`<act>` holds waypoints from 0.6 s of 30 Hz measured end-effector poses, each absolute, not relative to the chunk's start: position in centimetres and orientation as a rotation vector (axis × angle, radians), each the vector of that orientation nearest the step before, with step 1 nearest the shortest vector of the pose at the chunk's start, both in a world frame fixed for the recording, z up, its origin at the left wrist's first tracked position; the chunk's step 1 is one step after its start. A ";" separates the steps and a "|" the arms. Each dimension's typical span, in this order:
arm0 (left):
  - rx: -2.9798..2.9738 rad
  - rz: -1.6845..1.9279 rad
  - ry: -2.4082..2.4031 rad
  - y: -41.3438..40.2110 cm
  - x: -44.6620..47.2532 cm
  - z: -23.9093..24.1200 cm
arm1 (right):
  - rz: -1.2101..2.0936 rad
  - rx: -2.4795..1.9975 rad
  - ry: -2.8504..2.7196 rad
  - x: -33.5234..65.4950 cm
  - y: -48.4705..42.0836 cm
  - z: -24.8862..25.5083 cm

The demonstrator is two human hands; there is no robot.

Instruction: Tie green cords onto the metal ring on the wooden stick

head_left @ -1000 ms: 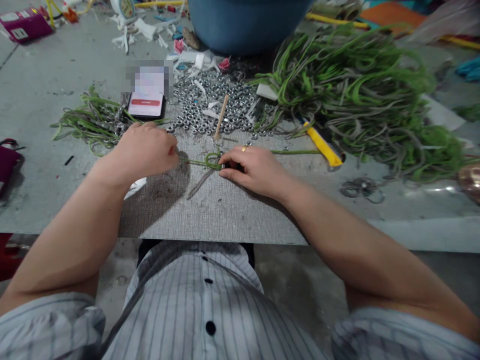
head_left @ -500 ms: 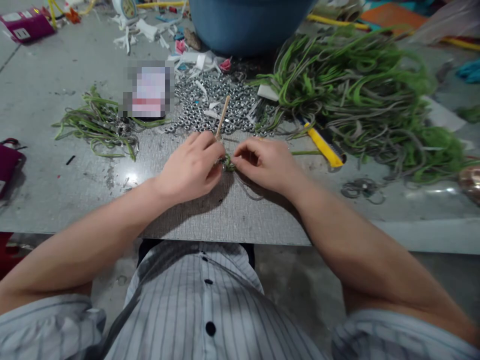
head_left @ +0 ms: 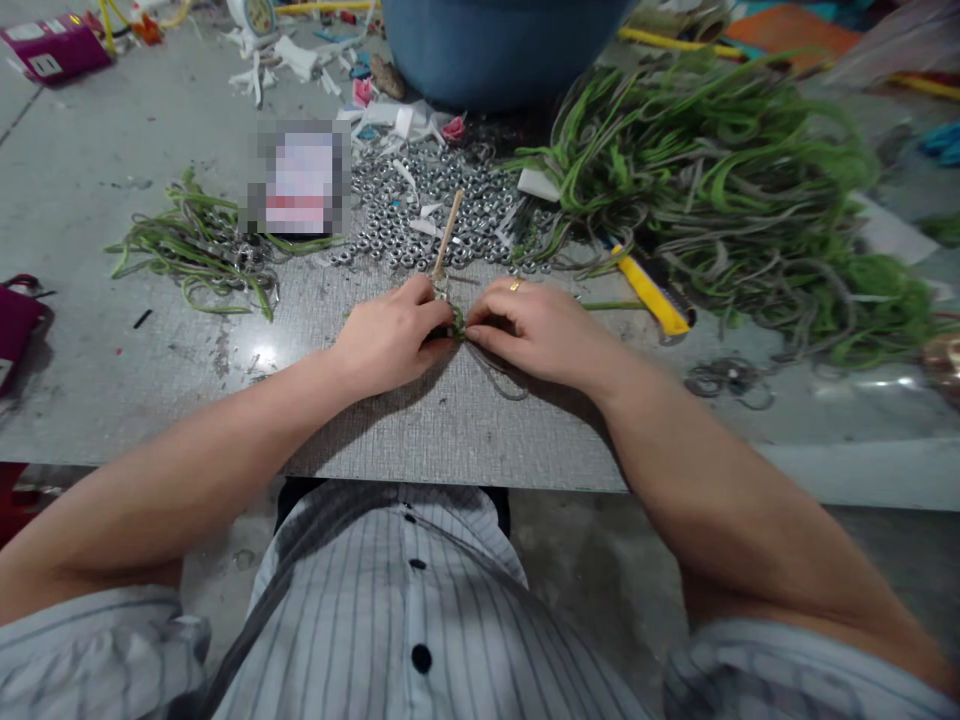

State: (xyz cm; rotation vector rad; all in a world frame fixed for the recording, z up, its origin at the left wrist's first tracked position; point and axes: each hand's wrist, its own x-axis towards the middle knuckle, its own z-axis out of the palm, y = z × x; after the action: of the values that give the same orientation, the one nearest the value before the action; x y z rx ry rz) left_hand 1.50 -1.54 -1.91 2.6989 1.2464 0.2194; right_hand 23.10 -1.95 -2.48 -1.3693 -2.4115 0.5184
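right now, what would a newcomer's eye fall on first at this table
Probably the tangled heap of green and grey cords at the upper right. Then the blue tub at top centre, with small shiny metal pieces scattered in front of it. Below those, the left hand and right hand meet at a bit of green cord.

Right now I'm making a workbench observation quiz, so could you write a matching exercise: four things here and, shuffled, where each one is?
1. green-and-grey soft cord
2. round blue tub
3. slim pale wooden stick
4. long yellow-and-black tool

A. beyond the small silvery metal rings
B. held between the left hand and right hand
C. to the right of the right hand
D. slanting, just beyond both hands

Pairs: 1-B; 2-A; 3-D; 4-C
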 end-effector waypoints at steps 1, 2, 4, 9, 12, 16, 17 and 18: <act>2.709 0.228 1.244 -1.5 1.5 -2.0 | 0.516 -1.396 -2.373 22.9 -2.0 -2.5; 2.715 0.238 1.241 -1.5 1.4 -2.0 | 0.512 -1.427 -2.330 22.7 -2.0 -2.6; 2.718 0.249 1.236 -1.4 1.4 -2.2 | 0.504 -1.492 -2.258 22.2 -2.1 -2.8; 2.713 0.276 1.220 -1.2 1.2 -2.4 | 0.569 -1.587 -2.214 21.4 -2.0 -2.8; 2.699 0.306 1.206 -1.1 1.1 -2.6 | 0.608 -1.606 -2.213 21.2 -1.9 -2.7; 2.673 0.353 1.173 -0.9 0.9 -2.9 | 0.604 -1.676 -2.157 20.9 -2.0 -2.6; 2.667 0.362 1.167 -0.9 0.9 -2.9 | 0.604 -1.693 -2.140 20.8 -2.0 -2.6; 2.662 0.369 1.162 -0.8 0.9 -2.9 | 0.605 -1.705 -2.127 20.6 -2.0 -2.6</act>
State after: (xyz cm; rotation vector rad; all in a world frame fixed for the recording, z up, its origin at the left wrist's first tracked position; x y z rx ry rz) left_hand 0.87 -0.84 -2.94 2.6620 1.1617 0.3688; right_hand 20.62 -2.04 -2.57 -1.7054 -2.1272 0.6049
